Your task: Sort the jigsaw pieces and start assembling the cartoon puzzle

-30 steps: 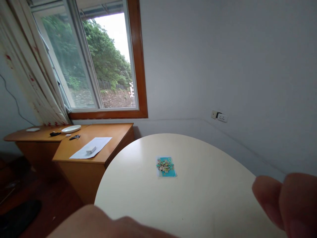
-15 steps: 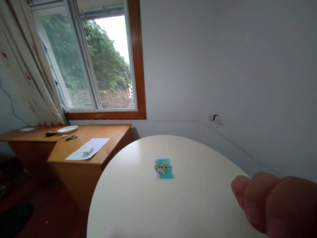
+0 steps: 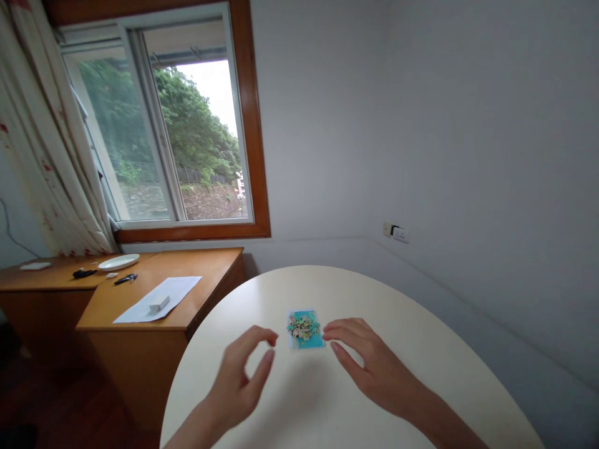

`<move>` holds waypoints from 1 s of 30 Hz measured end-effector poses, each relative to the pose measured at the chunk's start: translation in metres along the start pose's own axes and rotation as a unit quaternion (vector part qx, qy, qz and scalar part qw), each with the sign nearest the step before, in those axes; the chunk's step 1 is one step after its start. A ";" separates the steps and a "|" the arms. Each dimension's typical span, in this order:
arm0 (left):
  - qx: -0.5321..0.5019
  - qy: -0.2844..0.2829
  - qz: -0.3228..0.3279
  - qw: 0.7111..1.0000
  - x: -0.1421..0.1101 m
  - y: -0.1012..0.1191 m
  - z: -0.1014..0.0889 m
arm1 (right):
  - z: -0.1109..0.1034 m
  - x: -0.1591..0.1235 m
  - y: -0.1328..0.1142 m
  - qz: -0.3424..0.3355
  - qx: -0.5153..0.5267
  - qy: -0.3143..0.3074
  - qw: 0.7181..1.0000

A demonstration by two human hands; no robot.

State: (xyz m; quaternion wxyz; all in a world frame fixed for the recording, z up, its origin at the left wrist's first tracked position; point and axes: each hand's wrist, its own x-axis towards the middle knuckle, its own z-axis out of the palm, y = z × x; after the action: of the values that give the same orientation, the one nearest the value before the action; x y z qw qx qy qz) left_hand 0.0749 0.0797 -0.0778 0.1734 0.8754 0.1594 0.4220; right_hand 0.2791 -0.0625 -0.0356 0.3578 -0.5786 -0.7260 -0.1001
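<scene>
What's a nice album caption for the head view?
Left hand and right hand, both open, flank a little heap of jigsaw puzzle pieces on a curved, off-white table.

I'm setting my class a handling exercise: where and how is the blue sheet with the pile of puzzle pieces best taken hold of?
The blue sheet is probably best pinched at its near right corner, coming in low from the right, where the right hand is. It lies flat with that corner bare; the puzzle pieces cover its middle.
</scene>
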 end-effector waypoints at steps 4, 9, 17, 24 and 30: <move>0.082 -0.256 0.049 0.962 -0.016 -0.026 0.039 | 0.068 -0.045 0.064 0.068 -0.089 -0.195 0.974; 0.127 -0.359 0.022 0.924 -0.031 -0.051 0.073 | 0.103 -0.081 0.081 0.092 -0.068 -0.250 0.961; 0.142 -0.380 0.005 0.914 -0.037 -0.054 0.080 | 0.103 -0.078 0.072 0.136 -0.049 -0.298 0.943; 0.139 -0.379 -0.005 0.915 -0.036 -0.052 0.078 | 0.107 -0.080 0.075 0.140 -0.047 -0.294 0.944; 0.113 -0.342 -0.014 0.933 -0.038 -0.050 0.079 | 0.115 -0.084 0.080 0.128 -0.062 -0.249 0.958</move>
State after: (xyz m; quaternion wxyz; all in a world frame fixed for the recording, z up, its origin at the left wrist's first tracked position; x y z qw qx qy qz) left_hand 0.1088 0.0947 -0.1716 0.1238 0.9783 0.1493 0.0734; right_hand 0.3123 -0.0378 -0.1934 0.1389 -0.6942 -0.7046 0.0485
